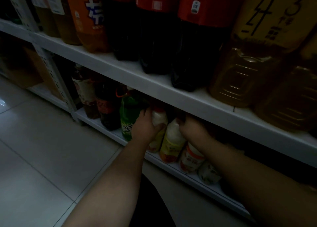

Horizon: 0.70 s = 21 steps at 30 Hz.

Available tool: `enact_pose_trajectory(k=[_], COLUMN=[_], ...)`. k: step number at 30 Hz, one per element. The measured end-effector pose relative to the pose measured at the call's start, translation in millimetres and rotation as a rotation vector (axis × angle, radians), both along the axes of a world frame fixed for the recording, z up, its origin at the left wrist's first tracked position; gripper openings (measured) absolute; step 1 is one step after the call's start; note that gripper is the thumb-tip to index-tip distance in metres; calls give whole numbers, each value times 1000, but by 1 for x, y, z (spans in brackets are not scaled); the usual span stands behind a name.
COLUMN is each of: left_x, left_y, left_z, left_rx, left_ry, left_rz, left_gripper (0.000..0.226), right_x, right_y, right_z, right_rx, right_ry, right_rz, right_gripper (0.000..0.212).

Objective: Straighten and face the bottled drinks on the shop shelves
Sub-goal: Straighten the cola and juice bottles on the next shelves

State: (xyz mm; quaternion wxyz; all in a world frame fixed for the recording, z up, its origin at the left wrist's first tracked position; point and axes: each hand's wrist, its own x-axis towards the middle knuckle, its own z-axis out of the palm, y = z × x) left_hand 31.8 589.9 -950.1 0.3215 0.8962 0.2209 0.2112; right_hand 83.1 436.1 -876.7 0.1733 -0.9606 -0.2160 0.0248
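Bottled drinks: front row of the lower white metal shelf, centre of view. Two pale milky plastic bottles stand side by side there, close enough that I cannot tell whether they touch.

- The left hand is wrapped round the shoulder of the red-capped milky bottle.
- The right hand, at its 3 o'clock, is curled over the top of the yellow-labelled milky bottle. The cap is hidden.

Risks:
- The row is tight. Twisting either bottle could knock the green plastic soda bottle at 9 o'clock.
- It could also knock the orange-and-white labelled bottle at 5 o'clock. That one sits near the shelf lip and might tip onto the pale tiled floor.
- Dim light makes labels hard to read, so a face may end up off-centre.

Contents:
- Both held bottles look full of pale liquid to the neck.
- The green bottle holds a green-tinted drink.
- On the upper white shelf at 12 o'clock, the large red-labelled cola bottles are dark and full.
- In the amber plastic jugs at 2 o'clock, the level is unclear.
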Motion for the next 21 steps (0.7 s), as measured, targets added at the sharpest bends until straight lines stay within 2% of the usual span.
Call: enact_pose_trajectory(k=[5,8,11,13,15,19,21], left_x=[0,-2,-5,-9,-16,-37,-45], left_y=[0,-1,1,8,18,47,68], left_z=[-2,1,7,15,24,34,36], left_rx=[2,-21,-53,-165,-300,-540,-546], left_ry=[5,37,60,28,18,65,60], left_rz=[-5,4,-42,-157,-196,-47,27], left_gripper=[87,88,86,80,69,52,40], right_x=[4,10,7,-5,-20,-40,-46], right_y=[-4,-3,-8,-16,-28,-43,-42], right_z=[-4,-6,1,8,17,28,36], right_rx=[41,-21,-79,95,251,145,113], right_ry=[-18,34,-49,-94,-45,-58,-56], right_rz=[20,2,74,49,-1,135,226], right_gripper=[48,57,50,43,39,25,23])
